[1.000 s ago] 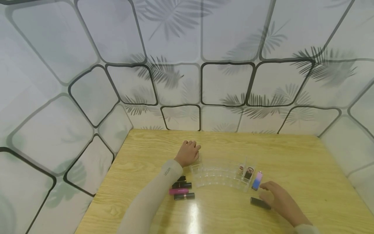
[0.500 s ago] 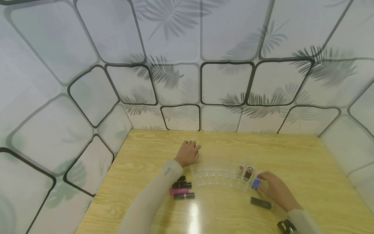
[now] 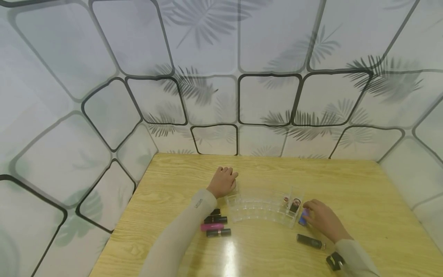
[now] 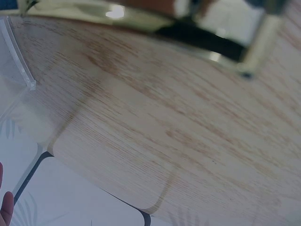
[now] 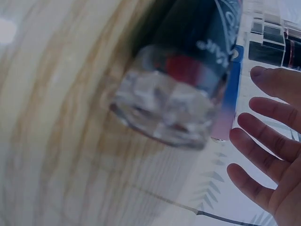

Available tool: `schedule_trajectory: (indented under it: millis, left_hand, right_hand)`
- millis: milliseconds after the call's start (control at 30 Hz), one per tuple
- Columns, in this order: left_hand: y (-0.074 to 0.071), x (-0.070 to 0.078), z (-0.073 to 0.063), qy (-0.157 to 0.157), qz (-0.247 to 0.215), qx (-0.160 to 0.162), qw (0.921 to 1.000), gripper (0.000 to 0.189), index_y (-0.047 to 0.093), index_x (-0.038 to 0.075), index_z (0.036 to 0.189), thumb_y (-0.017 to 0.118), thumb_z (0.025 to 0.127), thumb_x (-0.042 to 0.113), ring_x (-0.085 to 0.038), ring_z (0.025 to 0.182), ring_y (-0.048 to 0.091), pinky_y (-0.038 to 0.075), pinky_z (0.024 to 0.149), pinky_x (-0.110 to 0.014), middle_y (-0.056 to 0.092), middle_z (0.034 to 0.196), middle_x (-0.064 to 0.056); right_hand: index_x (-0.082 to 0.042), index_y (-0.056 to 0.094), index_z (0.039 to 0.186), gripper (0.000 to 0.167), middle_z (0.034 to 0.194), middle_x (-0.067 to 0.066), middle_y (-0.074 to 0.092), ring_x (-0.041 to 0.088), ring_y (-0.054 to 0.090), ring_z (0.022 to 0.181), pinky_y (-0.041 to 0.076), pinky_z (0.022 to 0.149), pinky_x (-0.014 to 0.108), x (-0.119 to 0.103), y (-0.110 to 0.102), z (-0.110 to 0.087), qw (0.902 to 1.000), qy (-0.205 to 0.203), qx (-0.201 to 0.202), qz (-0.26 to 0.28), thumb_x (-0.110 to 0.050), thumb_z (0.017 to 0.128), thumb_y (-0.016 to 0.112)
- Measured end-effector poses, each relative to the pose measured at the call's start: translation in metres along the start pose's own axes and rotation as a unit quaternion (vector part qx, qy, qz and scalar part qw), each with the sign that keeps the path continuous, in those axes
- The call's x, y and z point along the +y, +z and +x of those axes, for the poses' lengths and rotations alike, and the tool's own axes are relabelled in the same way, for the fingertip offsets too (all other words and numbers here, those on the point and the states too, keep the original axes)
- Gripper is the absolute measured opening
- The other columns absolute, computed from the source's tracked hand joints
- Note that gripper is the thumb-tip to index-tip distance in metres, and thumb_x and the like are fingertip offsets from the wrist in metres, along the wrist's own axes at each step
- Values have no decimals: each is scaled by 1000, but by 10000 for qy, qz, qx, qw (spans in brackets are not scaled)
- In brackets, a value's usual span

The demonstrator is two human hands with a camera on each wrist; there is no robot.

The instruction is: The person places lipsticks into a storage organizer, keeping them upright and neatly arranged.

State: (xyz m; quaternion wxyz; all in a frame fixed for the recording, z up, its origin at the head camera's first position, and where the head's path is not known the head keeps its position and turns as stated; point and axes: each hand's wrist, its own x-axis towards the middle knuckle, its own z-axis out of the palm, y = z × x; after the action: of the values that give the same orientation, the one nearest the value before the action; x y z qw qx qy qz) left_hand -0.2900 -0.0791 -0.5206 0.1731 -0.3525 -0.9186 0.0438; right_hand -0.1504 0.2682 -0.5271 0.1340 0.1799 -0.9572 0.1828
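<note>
A clear curved lipstick organizer [image 3: 257, 209] lies mid-table. My left hand [image 3: 222, 182] is at its far-left corner, fingers loosely bent; whether they touch it cannot be told. In the left wrist view only fingertips [image 4: 5, 209] show at the edge. My right hand [image 3: 325, 219] reaches over a blue-and-pink lipstick tube [image 3: 302, 219] beside the organizer's right end, partly covering it. The right wrist view shows these fingers [image 5: 263, 141] spread beside the tube [image 5: 230, 94], not wrapped round it. Two lipsticks stand in the organizer's right end, one of them dark [image 3: 295, 206].
Nearer me on the right lie a black tube [image 3: 309, 241] with a clear end and a black item [image 3: 335, 261] by my sleeve. Left of the organizer lie several tubes, including a magenta tube [image 3: 212, 227] and a black lipstick [image 3: 219, 232]. A patterned wall covering [image 3: 214, 100] borders the table.
My right hand has moved forward and left from beside the black tube to over the blue-and-pink tube. The black item by my sleeve has come into view. My left hand stays put.
</note>
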Motion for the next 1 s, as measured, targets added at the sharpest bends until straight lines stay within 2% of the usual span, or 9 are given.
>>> schedule_trajectory:
  millis: [333, 667, 1000]
  left_hand:
    - [0, 0, 0, -11, -71, 29, 10000, 19, 58, 17, 101, 40, 95, 22, -15, 77, 49, 43, 82, -35, 52, 84, 0]
    - [-2, 1, -1, -7, -62, 131, 9999, 19, 59, 16, 102, 44, 94, 22, -17, 78, 53, 44, 81, -36, 55, 85, -1]
    - [-3, 1, -1, -59, -11, 11, 10000, 20, 60, 17, 104, 43, 94, 22, -17, 79, 53, 44, 82, -36, 56, 87, -1]
  right_hand:
    - [-8, 69, 77, 12, 83, 4, 64, 20, 62, 74, 54, 71, 39, 0, 1, 3, 9994, -30, -300, -195, -11, 69, 78]
    - [-11, 67, 73, 10, 81, 4, 62, 19, 60, 72, 53, 70, 40, 0, -1, 5, 9985, 80, -463, -291, -12, 71, 77]
    - [-13, 64, 68, 15, 82, 4, 64, 21, 62, 73, 54, 70, 40, 4, -3, 6, 9973, 129, -619, -376, -13, 69, 79]
